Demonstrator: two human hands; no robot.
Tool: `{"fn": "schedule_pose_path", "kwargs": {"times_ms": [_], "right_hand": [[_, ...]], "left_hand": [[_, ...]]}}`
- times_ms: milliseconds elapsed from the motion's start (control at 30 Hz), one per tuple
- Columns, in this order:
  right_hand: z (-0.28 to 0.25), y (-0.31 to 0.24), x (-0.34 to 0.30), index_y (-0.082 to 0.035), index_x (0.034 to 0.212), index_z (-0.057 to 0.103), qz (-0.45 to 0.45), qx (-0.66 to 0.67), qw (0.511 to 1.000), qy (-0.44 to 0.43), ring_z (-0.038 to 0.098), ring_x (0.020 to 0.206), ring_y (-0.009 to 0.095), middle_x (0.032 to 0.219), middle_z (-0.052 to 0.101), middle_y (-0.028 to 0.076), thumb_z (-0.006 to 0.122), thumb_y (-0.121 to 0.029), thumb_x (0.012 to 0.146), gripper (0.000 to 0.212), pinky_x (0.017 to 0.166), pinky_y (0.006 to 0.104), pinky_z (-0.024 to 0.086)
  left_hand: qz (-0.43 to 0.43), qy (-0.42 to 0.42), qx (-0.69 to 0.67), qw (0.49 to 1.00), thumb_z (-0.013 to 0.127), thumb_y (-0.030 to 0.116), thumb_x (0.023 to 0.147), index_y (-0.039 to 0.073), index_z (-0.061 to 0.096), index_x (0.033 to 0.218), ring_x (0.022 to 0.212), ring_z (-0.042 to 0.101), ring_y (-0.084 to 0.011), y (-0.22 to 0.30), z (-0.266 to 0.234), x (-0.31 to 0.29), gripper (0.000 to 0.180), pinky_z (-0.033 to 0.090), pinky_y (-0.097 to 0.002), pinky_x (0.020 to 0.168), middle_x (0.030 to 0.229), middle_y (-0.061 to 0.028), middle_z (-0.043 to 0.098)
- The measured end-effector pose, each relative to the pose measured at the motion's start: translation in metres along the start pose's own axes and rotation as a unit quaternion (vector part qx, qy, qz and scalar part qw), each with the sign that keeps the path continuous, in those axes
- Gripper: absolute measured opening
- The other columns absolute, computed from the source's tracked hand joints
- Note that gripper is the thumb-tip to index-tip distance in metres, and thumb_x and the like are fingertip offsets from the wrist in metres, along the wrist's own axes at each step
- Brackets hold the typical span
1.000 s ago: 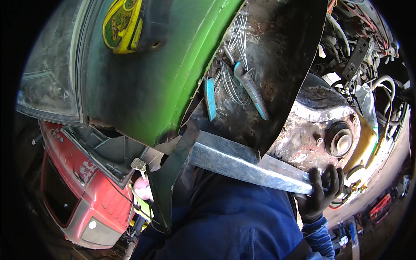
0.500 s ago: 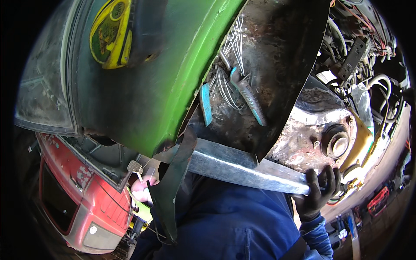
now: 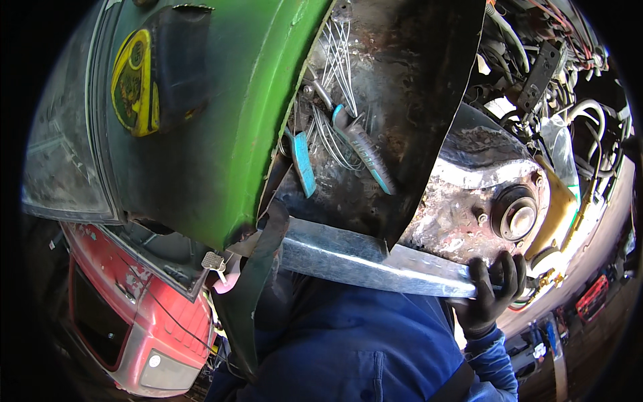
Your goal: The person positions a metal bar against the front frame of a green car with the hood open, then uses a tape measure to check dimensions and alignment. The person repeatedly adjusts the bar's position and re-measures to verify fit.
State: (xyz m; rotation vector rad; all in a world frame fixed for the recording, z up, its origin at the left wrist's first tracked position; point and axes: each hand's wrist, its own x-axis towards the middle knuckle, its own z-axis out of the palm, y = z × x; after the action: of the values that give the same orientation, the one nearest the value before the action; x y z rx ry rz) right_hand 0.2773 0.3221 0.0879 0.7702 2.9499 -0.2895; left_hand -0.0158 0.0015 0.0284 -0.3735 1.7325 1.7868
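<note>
My right hand (image 3: 492, 291), in a dark glove, has its fingers curled round the right end of a long shiny sheet metal strip (image 3: 362, 262). The strip runs leftward across the front of my blue work clothes, just under the lower edge of a dark, stained metal panel (image 3: 375, 218). Its left end passes behind a dark hanging metal flap (image 3: 251, 295). On the panel lie pliers with teal and grey handles (image 3: 365, 154) and a bundle of thin silvery wires (image 3: 340, 67). My left hand is out of sight.
A green body panel (image 3: 201, 147) rises at the left, with a yellow and black rounded object (image 3: 134, 87) against it. At the right are a rusty, partly bare metal housing (image 3: 462, 208) and tangled hoses (image 3: 589, 127). A red vehicle cab (image 3: 161, 315) stands at lower left.
The view has shifted, so the green panel and pliers appear further left. My right hand keeps its hold on the strip's right end.
</note>
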Motion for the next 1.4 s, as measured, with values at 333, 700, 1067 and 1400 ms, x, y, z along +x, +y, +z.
{"fn": "schedule_pose_path", "kwargs": {"times_ms": [333,700,1067,1400], "right_hand": [[0.001,0.001,0.0,-0.024,0.14,0.081,-0.007,-0.011,1.0,-0.002,0.04,0.16,0.051,0.165,0.055,0.022,0.072,-0.085,0.097,0.075,0.129,0.0671,0.037],[0.001,0.002,-0.001,-0.022,0.137,0.081,-0.005,-0.015,1.0,-0.004,0.042,0.159,0.053,0.164,0.056,0.022,0.071,-0.087,0.096,0.078,0.127,0.0685,0.039],[0.005,0.003,-0.006,-0.022,0.137,0.081,0.007,0.002,1.0,-0.004,0.041,0.16,0.053,0.165,0.055,0.022,0.068,-0.089,0.096,0.08,0.127,0.0671,0.041],[0.003,0.004,-0.004,-0.022,0.14,0.081,-0.006,-0.016,1.0,-0.009,0.038,0.161,0.053,0.167,0.053,0.022,0.068,-0.09,0.095,0.082,0.126,0.0621,0.047]], "left_hand": [[-0.044,-0.034,0.011,0.998,0.041,0.052,0.125,-0.004,0.041,0.17,0.153,0.054,-0.0356,-0.002,0.018,-0.031,0.072,0.039,-0.052,0.132,0.167,-0.0249,0.052],[-0.065,-0.009,-0.119,0.991,0.048,0.053,0.123,0.002,0.04,0.172,0.153,0.053,-0.0376,-0.017,0.002,-0.032,0.07,0.041,-0.0548,0.131,0.167,-0.0217,0.051],[-0.028,-0.024,0.056,0.998,0.038,0.044,0.127,0.002,0.038,0.174,0.156,0.051,-0.0359,-0.001,0.018,-0.032,0.062,0.04,-0.0542,0.133,0.172,-0.022,0.047],[-0.02,-0.006,0.022,1.0,0.037,0.043,0.128,0.003,0.037,0.175,0.158,0.049,-0.0337,0.0,0.007,-0.012,0.061,0.038,-0.0527,0.134,0.174,-0.0205,0.046]]}}
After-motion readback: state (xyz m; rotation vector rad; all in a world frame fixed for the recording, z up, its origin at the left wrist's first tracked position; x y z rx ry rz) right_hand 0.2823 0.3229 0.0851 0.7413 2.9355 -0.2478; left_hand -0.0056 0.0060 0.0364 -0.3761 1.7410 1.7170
